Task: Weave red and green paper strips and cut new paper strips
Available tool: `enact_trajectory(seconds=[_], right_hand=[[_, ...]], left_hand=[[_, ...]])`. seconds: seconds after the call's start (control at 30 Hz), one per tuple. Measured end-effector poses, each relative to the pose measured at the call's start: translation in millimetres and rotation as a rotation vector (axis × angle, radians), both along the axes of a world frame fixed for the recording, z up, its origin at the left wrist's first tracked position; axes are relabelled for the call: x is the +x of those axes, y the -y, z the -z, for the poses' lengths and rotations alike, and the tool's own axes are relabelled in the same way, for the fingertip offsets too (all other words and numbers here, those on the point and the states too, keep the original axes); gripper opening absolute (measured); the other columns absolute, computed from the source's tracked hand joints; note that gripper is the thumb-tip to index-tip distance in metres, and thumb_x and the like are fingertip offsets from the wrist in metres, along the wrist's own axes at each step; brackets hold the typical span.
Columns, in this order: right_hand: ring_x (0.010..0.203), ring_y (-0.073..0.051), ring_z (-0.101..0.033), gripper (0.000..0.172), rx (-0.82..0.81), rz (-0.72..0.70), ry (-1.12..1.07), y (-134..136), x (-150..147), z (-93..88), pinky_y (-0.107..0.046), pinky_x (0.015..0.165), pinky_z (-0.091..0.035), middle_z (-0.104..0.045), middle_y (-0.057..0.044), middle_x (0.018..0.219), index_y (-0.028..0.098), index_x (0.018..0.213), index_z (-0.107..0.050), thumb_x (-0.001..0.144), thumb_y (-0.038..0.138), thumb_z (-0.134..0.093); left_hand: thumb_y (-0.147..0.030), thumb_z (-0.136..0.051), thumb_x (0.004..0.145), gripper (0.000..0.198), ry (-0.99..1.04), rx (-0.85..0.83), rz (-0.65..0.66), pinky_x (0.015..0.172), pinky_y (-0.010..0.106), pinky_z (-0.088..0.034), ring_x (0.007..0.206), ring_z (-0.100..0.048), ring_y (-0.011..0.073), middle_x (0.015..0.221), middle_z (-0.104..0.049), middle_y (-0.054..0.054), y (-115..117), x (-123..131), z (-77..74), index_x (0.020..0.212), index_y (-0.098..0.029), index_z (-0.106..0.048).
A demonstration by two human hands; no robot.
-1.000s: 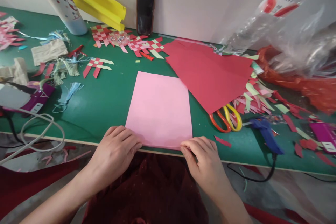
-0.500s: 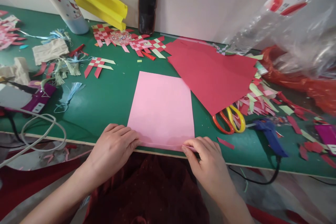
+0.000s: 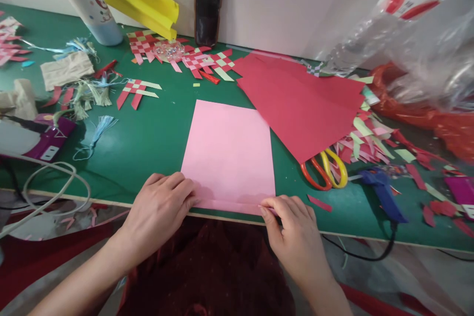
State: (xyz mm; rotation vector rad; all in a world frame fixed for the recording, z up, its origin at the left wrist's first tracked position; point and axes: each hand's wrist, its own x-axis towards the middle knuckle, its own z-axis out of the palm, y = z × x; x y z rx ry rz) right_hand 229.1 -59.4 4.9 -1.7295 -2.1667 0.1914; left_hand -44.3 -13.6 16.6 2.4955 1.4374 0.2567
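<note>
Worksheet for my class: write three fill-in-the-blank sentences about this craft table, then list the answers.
The left hand and right hand touch the square pink paper sheet on the ____ table.
The orange-and-yellow-handled scissors lie partly ____ the red paper sheets.
The black phone leans against the white ____.
Answers: green; under; wall.

Between the left fingers [image 3: 177,190] and right fingers [image 3: 285,205], the sheet [image 3: 229,153] is plain pale pink on a dark green counter [image 3: 155,138]. Beyond the right fingers lie deep red paper [image 3: 299,103], scissors [image 3: 326,173] with orange and yellow handles, and a blue glue gun [image 3: 381,192]. Far beyond the left fingers, woven strips [image 3: 142,47] show a red-and-white check.
</note>
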Motion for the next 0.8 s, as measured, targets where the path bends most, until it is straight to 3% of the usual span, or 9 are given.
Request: enact_trajectory(seconds=[0.13,0.2,0.37,0.63,0.8], right_hand=[[0.083,-0.020,-0.053,0.014,0.007,0.036,0.022,3.6,1.0,2.5,-0.034,0.074,-0.033,-0.064,-0.002,0.087,0.023,0.091,-0.058,0.097,0.026,-0.046],[0.084,-0.020,-0.053,0.013,0.009,0.049,0.027,4.3,0.9,3.5,-0.034,0.074,-0.034,-0.063,-0.003,0.090,0.023,0.091,-0.058,0.097,0.027,-0.047],[0.086,-0.022,-0.053,0.011,0.033,0.073,0.046,4.9,0.7,6.0,-0.036,0.074,-0.036,-0.062,-0.005,0.095,0.023,0.094,-0.057,0.096,0.024,-0.046],[0.094,-0.024,-0.053,0.013,0.095,0.074,0.037,7.9,6.7,6.7,-0.039,0.081,-0.040,-0.064,-0.007,0.099,0.022,0.098,-0.060,0.094,0.019,-0.048],[0.105,-0.024,-0.052,0.032,0.162,-0.092,0.062,10.0,-9.8,0.6,-0.042,0.091,-0.038,-0.070,-0.005,0.114,0.021,0.116,-0.065,0.093,0.007,-0.047]], left_hand=[[-0.017,-0.046,0.096,0.016,0.024,0.074,0.027,0.079,0.040,-0.037,0.079,-0.058,0.0201,0.092,-0.062,0.003,2.6,1.5,1.0,0.095,-0.021,-0.061],[-0.009,-0.044,0.095,0.026,0.042,0.155,0.058,0.086,0.043,-0.036,0.085,-0.057,0.0205,0.100,-0.063,0.004,4.6,1.9,3.0,0.106,-0.023,-0.062],[-0.009,-0.049,0.095,0.040,0.025,0.332,0.242,0.102,0.052,-0.028,0.105,-0.052,0.0231,0.117,-0.061,0.004,9.4,3.1,12.1,0.122,-0.035,-0.059],[-0.008,-0.052,0.092,0.045,-0.052,0.300,0.309,0.108,0.053,-0.026,0.107,-0.051,0.0231,0.112,-0.064,0.002,9.8,5.7,12.1,0.128,-0.034,-0.057],[-0.007,-0.048,0.093,0.043,-0.052,0.281,0.319,0.106,0.054,-0.027,0.107,-0.050,0.0238,0.111,-0.064,0.003,10.1,6.6,10.0,0.127,-0.033,-0.057]])
